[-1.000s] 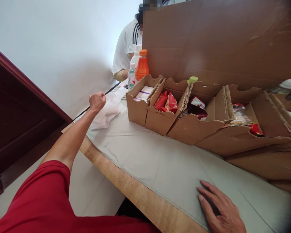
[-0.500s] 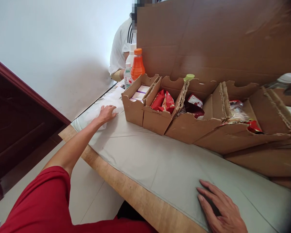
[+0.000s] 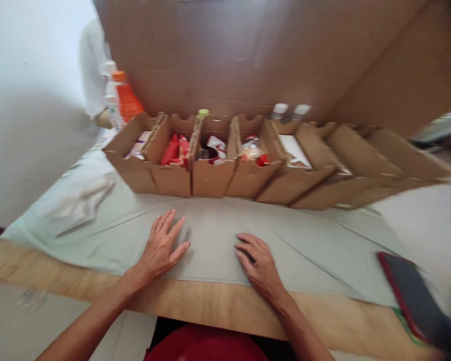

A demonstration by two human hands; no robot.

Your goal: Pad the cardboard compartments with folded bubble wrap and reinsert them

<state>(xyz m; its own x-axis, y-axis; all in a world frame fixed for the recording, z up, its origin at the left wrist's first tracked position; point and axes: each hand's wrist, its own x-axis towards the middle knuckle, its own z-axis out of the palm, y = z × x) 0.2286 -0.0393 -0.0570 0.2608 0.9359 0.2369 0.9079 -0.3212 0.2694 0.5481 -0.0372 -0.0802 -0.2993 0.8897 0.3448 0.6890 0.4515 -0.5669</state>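
Now both the left hand and right hand lie flat, fingers spread and holding nothing, on the grey sheet near the tabletop's front edge, short of the filled cardboard boxes.

Head view swings right, now faces row of cardboard trays square on; picture blurred. Left hand, a second ago raised in fist over crumpled plastic bag, then flat beside end tray, now lies palm down on grey cloth near table edge, close to right hand. Bag left lying well apart. Dark phone in red case and two white-capped bottles come into view.
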